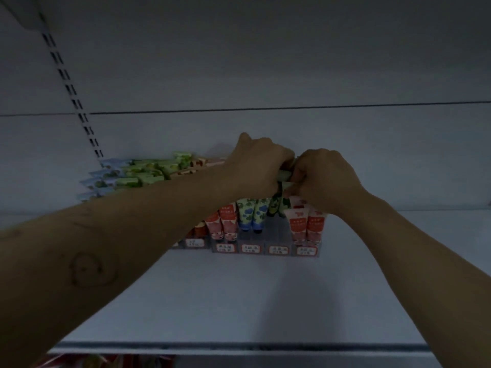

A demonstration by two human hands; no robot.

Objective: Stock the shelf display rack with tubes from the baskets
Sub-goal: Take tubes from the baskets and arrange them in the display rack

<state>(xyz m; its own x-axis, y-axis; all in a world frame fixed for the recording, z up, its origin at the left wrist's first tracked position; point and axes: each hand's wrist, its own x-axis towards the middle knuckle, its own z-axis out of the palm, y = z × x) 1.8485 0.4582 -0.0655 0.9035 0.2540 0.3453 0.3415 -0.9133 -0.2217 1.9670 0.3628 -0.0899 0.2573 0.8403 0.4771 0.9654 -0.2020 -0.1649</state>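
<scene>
Left of the grip: flat-stacked tubes (138, 173), partly hidden behind the forearm. At the grip: left hand (255, 166) and right hand (322, 176), fingers curled, both clasping green tubes (284, 177), which are mostly hidden. Below the grip: display rack (277, 235) with upright blue tubes (252, 213) and red tubes (305, 224); labels (278, 250) illegible.

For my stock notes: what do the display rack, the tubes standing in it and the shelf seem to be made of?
The shelf seems to be painted metal, with a smooth, even, matte white surface. The display rack is probably clear hard plastic, since the shelf shows through its walls. The tubes are likely soft printed plastic, judging by their flat sealed ends; their gloss is unclear in the dim light.
</scene>
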